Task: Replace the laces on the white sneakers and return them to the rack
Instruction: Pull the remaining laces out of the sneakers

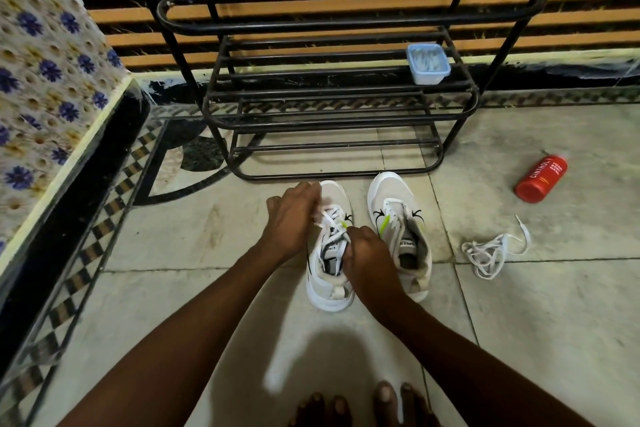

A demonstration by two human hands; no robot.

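Two white sneakers stand side by side on the tiled floor in front of a black metal shoe rack point(346, 94). The left sneaker point(329, 284) has white lace crossing its eyelets. My left hand point(292, 215) is closed on the lace at the shoe's left side. My right hand point(367, 256) grips lace over the tongue and hides part of the opening. The right sneaker point(398, 218) has only a short stretch of lace near the toe and lies open. A loose white lace point(491, 251) is heaped on the floor to the right.
A red cylindrical bottle point(541, 178) lies on the floor at the far right. A small clear plastic tub point(428, 63) sits on a rack shelf. A flowered cloth covers a raised ledge point(45, 80) on the left. My bare toes point(363, 406) show at the bottom edge.
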